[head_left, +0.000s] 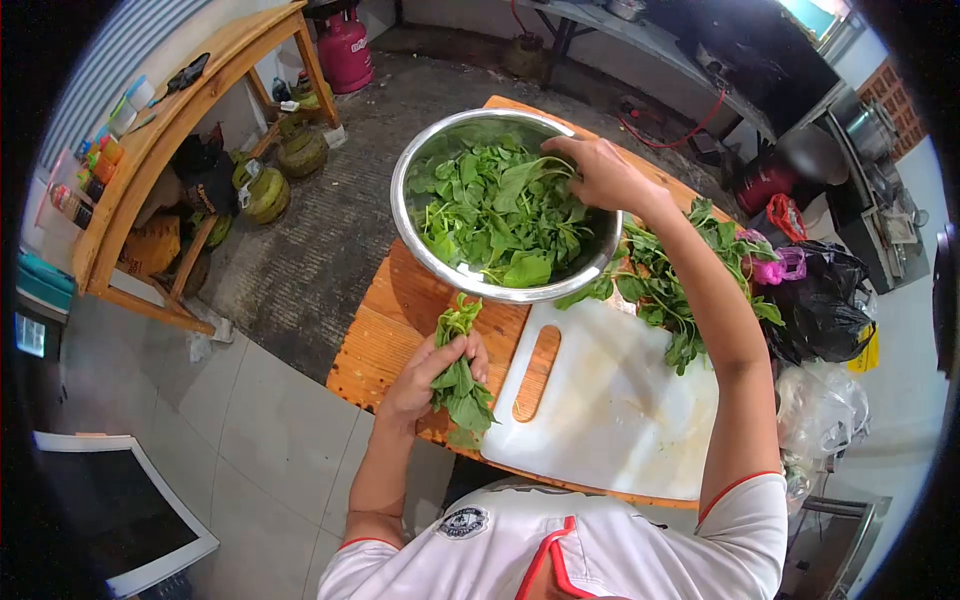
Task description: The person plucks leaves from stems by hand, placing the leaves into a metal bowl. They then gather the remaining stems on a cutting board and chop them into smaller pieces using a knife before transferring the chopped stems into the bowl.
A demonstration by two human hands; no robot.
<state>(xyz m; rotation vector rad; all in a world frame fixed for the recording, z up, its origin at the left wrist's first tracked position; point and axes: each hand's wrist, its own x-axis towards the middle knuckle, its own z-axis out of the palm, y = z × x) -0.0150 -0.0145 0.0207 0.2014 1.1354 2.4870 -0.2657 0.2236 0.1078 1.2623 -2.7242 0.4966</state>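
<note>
Two hands working, head view only. Left hand [432, 378] is clenching around a sprig of greens [462, 385]: stem end is pointing up toward the bowl, leaves are hanging out below the fingers. It is sitting over the wooden table [385, 330], just beside the left edge of the white cutting board [610, 400].

Right hand [600, 175] is reaching into the steel bowl [402, 200] at its far right side, fingers curling down onto the loose leaves [495, 215] and touching them. Cannot tell whether it is actually gripping any.

Bowl is standing on the table, its near rim overlapping the board's top edge, and leaves are filling most of it. Board is lying flat with the handle slot toward the left hand, and its surface is showing faint stains.

Pile of uncut stalks [660, 280] is lying on the table right of the bowl, passing under the right forearm and spilling onto the board's far corner.

Black plastic bag [825, 300] is sitting past the pile at the table's right end. Pink gas cylinder [345, 50] is standing on the floor, well apart, beside a wooden bench [180, 110].
</note>
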